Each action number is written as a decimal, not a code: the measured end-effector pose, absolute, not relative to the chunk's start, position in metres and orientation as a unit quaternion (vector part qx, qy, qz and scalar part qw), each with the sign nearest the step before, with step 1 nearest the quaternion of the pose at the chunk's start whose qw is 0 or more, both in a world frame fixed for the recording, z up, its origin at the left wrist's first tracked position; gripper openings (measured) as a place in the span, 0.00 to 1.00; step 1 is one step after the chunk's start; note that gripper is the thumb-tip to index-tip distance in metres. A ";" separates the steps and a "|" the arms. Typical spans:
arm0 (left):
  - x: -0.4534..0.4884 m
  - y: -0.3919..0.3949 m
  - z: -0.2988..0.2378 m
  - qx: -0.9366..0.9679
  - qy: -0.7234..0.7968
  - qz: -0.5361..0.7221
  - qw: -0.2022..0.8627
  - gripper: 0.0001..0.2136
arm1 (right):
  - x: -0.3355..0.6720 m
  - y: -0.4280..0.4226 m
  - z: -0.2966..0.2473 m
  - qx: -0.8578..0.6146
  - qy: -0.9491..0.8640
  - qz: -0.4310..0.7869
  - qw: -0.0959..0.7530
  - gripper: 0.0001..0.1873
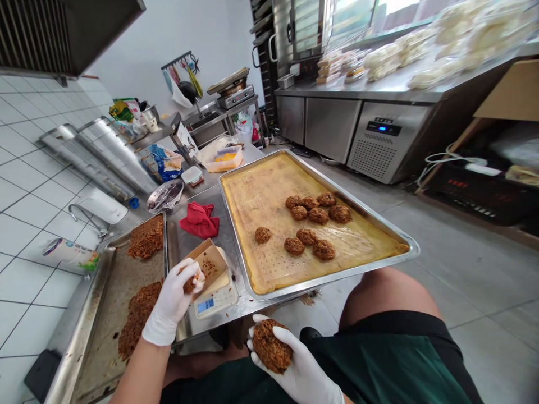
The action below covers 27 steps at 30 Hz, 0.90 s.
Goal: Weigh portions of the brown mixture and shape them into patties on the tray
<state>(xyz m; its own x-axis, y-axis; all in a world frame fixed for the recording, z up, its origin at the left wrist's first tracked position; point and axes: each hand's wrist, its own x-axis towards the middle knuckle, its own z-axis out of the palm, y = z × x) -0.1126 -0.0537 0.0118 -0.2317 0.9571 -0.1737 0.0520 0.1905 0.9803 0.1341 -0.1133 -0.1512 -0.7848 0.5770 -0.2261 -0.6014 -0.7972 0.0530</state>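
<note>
My gloved left hand (pixel 170 300) is closed around a small clump of brown crumbly mixture (pixel 189 285), beside an open cardboard box (pixel 213 262). The box rests on a digital kitchen scale (pixel 226 298) with a lit display, and loose crumbs lie in it. In my gloved right hand (pixel 301 362), palm up near my lap, sits a larger rounded ball of brown mixture (pixel 272 346). Several similar balls (pixel 319 215) lie on a large metal tray (pixel 256 185) lined with a yellowish sheet. To the left, a second metal tray (pixel 99 331) holds two heaps of mixture (pixel 143 306).
A red cloth (pixel 200 219) lies behind the scale. Farther back stand a plastic tub (pixel 223 160) with something orange-yellow, a small lidded container (pixel 192 176) and a blue bag (pixel 165 163). A steel counter (pixel 357 92) with wrapped packages runs along the right.
</note>
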 end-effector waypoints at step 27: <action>0.026 0.046 -0.011 0.439 0.629 0.424 0.481 0.22 | 0.134 -0.112 -0.169 -0.110 0.019 0.943 0.312 0.20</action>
<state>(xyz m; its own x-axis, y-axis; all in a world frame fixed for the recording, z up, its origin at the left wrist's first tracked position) 0.0261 0.0455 -0.0111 -0.1518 0.9605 -0.2331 0.1434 0.2547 0.9563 0.1337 -0.1119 -0.1690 -0.7807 0.5851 -0.2196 -0.5934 -0.8042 -0.0335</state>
